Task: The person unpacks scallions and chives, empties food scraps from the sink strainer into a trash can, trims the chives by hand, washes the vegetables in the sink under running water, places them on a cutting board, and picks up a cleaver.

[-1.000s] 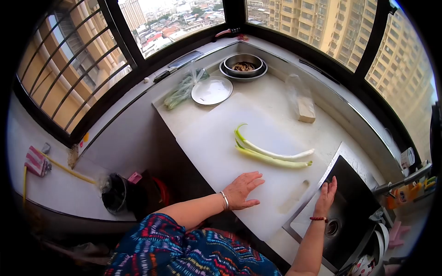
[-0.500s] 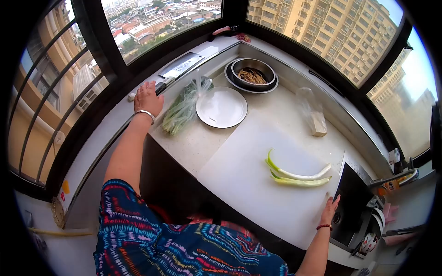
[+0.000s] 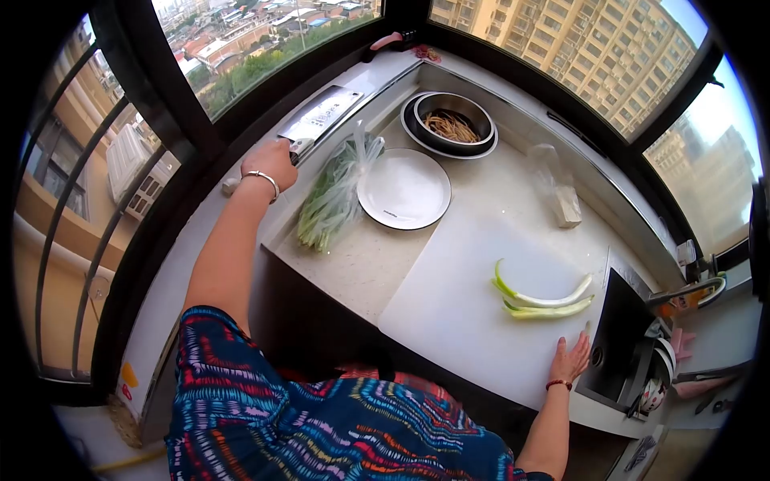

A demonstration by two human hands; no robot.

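Note:
On the window sill, my left hand (image 3: 271, 166) is closed round the dark handle of a cleaver (image 3: 322, 112), whose broad blade lies flat and points away from me. My right hand (image 3: 569, 359) rests with fingers spread at the right edge of a white cutting board (image 3: 449, 321), holding nothing. Just beyond its fingertips lie two scallion stalks, a curved one (image 3: 545, 301) with a green tip and a straighter yellowish-green one (image 3: 553, 310). A clear bag of leafy greens (image 3: 329, 200) sits on the counter to the right of my left hand.
Beside the greens stands a white plate (image 3: 405, 189) with a dark rim. Behind it, a metal bowl (image 3: 488, 120) holds brown strips. A plastic bag with a pale block (image 3: 568, 207) lies at the back right. The dark sink (image 3: 622, 337) borders the board's right side.
My left hand has gone from open fingers to a closed grip on the cleaver's handle. My right hand stays open, now slightly farther onto the board's edge. The view has shifted a little.

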